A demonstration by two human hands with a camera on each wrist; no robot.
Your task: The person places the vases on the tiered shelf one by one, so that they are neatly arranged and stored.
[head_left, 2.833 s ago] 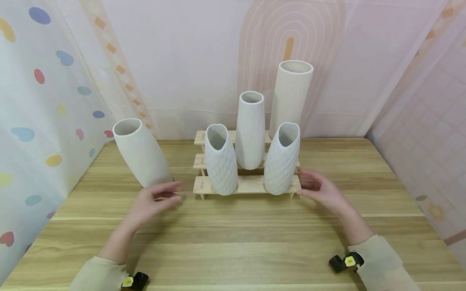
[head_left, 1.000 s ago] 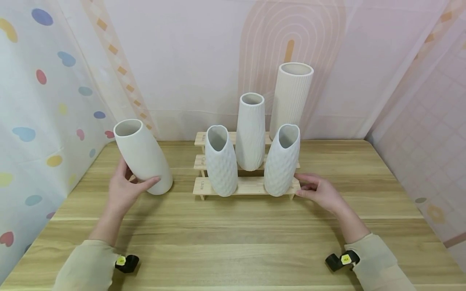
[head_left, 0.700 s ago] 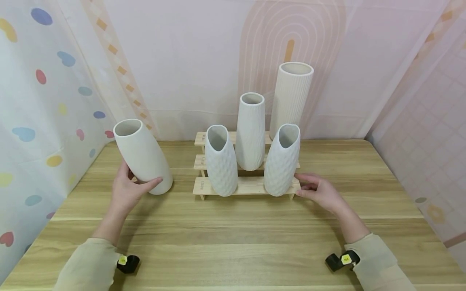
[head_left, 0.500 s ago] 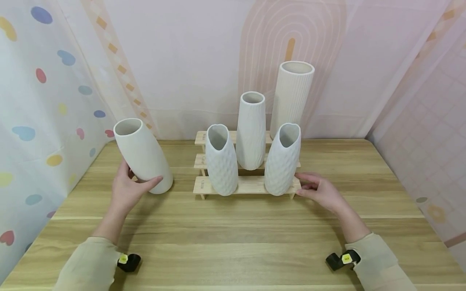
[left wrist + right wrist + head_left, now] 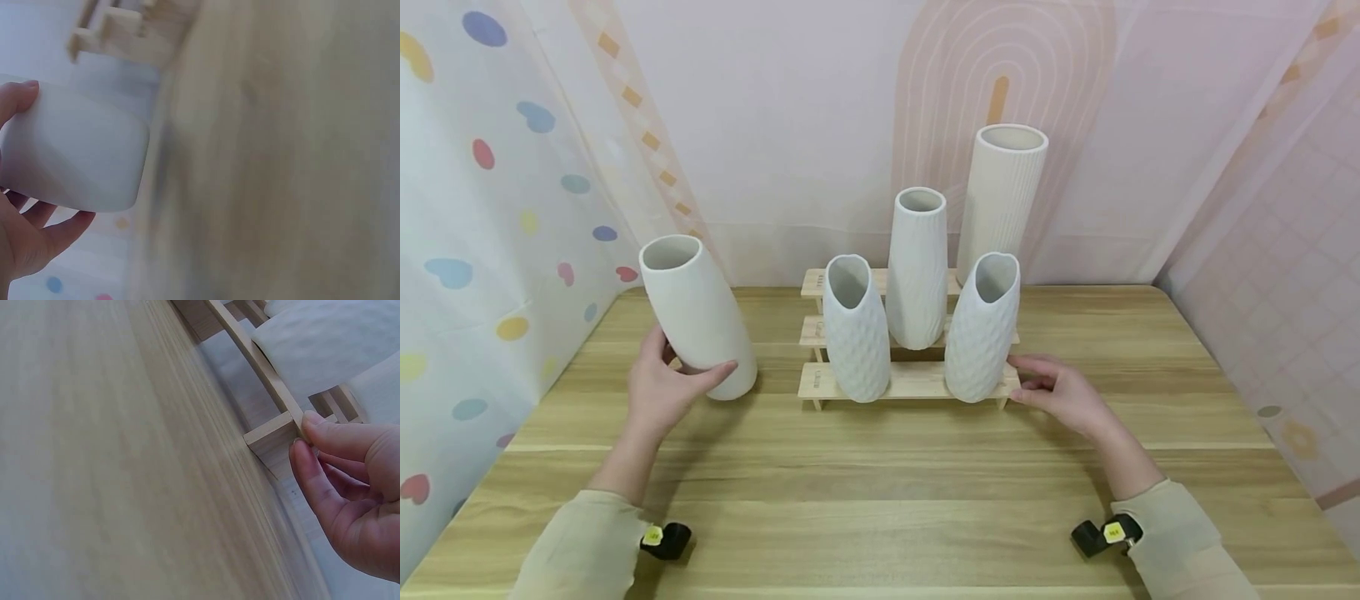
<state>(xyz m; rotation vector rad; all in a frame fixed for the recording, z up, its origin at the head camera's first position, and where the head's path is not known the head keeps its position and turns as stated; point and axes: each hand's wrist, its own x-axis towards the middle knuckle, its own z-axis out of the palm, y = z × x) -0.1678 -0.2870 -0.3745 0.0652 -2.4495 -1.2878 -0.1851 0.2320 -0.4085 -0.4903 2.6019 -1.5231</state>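
A smooth white vase (image 5: 700, 308) stands at the left of the table, its rim leaning left in the head view. My left hand (image 5: 662, 387) grips its lower part, thumb across the front and fingers round the far side; the left wrist view shows the vase's base (image 5: 119, 162) close to the tabletop. My right hand (image 5: 1063, 400) pinches the right end of the lowest step of a three-step wooden stand (image 5: 917, 381), thumb on top and fingertips (image 5: 306, 456) below. Two dimpled vases, left (image 5: 859, 346) and right (image 5: 979, 346), occupy that step.
On the middle step is a textured vase (image 5: 917, 275). A tall ribbed vase (image 5: 1000, 200) rises from the top step at the right. Behind the wooden table (image 5: 880, 500) hangs a pale patterned curtain (image 5: 775, 125), with more cloth along both sides.
My left hand has gone from beside the smooth vase's base to a grip round it. The vase's rim has just shifted slightly right and up. My right hand has closed in on the stand's end.
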